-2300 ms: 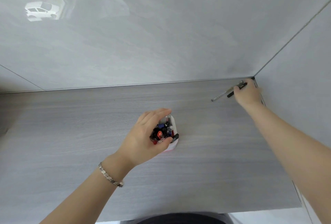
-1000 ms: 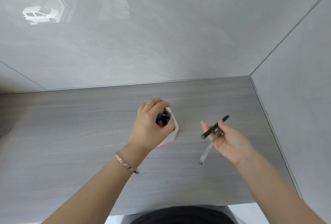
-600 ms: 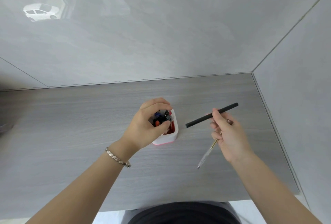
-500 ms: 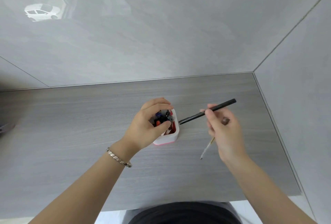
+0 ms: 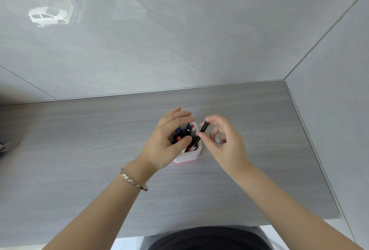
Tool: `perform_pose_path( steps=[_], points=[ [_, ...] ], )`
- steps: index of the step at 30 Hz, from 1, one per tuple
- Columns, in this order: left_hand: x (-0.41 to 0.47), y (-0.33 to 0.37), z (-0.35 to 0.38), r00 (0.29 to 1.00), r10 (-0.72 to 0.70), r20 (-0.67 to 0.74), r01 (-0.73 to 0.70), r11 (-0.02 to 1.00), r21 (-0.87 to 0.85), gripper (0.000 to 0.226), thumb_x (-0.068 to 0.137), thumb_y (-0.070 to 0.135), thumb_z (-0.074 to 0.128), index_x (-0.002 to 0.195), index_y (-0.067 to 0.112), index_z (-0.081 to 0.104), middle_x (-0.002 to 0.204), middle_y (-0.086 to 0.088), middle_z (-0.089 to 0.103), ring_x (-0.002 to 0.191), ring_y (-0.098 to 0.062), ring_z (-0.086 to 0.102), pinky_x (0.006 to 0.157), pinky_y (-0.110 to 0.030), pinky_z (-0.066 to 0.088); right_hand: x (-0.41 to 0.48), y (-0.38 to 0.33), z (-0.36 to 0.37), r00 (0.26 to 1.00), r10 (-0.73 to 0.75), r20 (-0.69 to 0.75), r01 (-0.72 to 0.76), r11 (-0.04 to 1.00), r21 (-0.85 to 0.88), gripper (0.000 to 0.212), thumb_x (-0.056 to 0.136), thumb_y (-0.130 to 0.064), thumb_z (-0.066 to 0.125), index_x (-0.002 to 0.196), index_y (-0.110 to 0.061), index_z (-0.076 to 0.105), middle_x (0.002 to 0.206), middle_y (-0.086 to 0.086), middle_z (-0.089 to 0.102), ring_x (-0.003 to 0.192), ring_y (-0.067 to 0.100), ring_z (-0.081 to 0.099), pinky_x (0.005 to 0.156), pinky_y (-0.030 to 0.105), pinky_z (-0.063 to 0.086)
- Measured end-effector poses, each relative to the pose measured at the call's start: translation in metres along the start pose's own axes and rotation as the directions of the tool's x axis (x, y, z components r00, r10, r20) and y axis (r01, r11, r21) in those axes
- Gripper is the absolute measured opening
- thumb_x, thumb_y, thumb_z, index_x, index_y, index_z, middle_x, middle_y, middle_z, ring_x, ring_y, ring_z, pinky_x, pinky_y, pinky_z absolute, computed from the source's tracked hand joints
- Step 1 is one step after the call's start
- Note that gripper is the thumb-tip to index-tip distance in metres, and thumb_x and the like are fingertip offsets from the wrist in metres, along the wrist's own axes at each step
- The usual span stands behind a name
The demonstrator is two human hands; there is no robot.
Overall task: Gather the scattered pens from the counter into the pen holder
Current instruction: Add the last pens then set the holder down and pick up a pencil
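Observation:
A white pen holder [image 5: 190,154] with a pink base stands mid-counter, filled with several black, red and blue pens [image 5: 184,132]. My left hand [image 5: 166,142] wraps around the holder's left side, thumb across its top. My right hand [image 5: 223,141] pinches a black pen [image 5: 201,130], which points steeply down with its tip inside the holder's right side. A clear pen's tip [image 5: 219,141] shows between the right hand's lower fingers; the remainder of it is hidden.
The grey wood-grain counter [image 5: 79,159] meets glossy grey walls at the back and right. A small dark and metallic object [image 5: 8,145] lies at the far left edge. The counter's front edge runs along the bottom, above my dark clothing.
My right hand brought two pens from the far right corner to the holder. The black pen swung from level to steep and entered the holder. My left hand stayed on the holder.

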State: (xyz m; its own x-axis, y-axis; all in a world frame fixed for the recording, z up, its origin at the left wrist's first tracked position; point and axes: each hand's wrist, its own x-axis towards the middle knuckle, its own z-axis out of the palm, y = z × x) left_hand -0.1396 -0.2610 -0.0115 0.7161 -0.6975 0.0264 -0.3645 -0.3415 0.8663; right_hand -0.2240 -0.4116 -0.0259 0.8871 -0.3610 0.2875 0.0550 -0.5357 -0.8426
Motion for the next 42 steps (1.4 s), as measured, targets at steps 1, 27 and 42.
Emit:
perform_pose_path(
  steps=[1, 27, 42],
  points=[
    [0.0, 0.0, 0.0, 1.0, 0.001, 0.004, -0.001, 1.0, 0.003, 0.039, 0.073, 0.034, 0.051, 0.112, 0.035, 0.052, 0.126, 0.027, 0.042, 0.129, 0.015, 0.021, 0.104, -0.001, 0.015, -0.003, 0.002, -0.002, 0.997, -0.079, -0.012, 0.078, 0.997, -0.023, 0.02, 0.08, -0.018, 0.066, 0.096, -0.026, 0.057, 0.074, -0.009, 0.061, 0.064, 0.005, 0.053, 0.063, 0.004, 0.039],
    [-0.033, -0.009, -0.001, 0.986, -0.115, -0.121, 0.12, 0.992, 0.028, 0.065, 0.075, 0.026, 0.07, 0.128, 0.038, 0.035, 0.146, 0.014, 0.027, 0.126, 0.021, 0.02, 0.098, 0.004, 0.023, 0.027, -0.059, -0.005, 0.931, 0.366, -0.003, -0.158, 0.409, 0.899, 0.04, 0.078, -0.012, 0.03, 0.049, -0.025, 0.054, 0.054, -0.01, 0.049, 0.052, 0.009, 0.04, 0.046, 0.016, 0.034],
    [-0.058, -0.004, 0.025, 0.893, 0.288, -0.346, -0.08, 0.858, 0.508, 0.046, 0.076, 0.021, 0.061, 0.119, 0.02, 0.043, 0.123, -0.005, 0.037, 0.107, -0.018, 0.042, 0.092, -0.026, 0.036, 0.018, -0.027, -0.02, 0.863, 0.504, -0.041, -0.308, 0.588, 0.748, 0.039, 0.087, -0.007, 0.037, 0.055, -0.024, 0.052, 0.051, -0.011, 0.047, 0.049, 0.006, 0.039, 0.043, 0.015, 0.03]
  ],
)
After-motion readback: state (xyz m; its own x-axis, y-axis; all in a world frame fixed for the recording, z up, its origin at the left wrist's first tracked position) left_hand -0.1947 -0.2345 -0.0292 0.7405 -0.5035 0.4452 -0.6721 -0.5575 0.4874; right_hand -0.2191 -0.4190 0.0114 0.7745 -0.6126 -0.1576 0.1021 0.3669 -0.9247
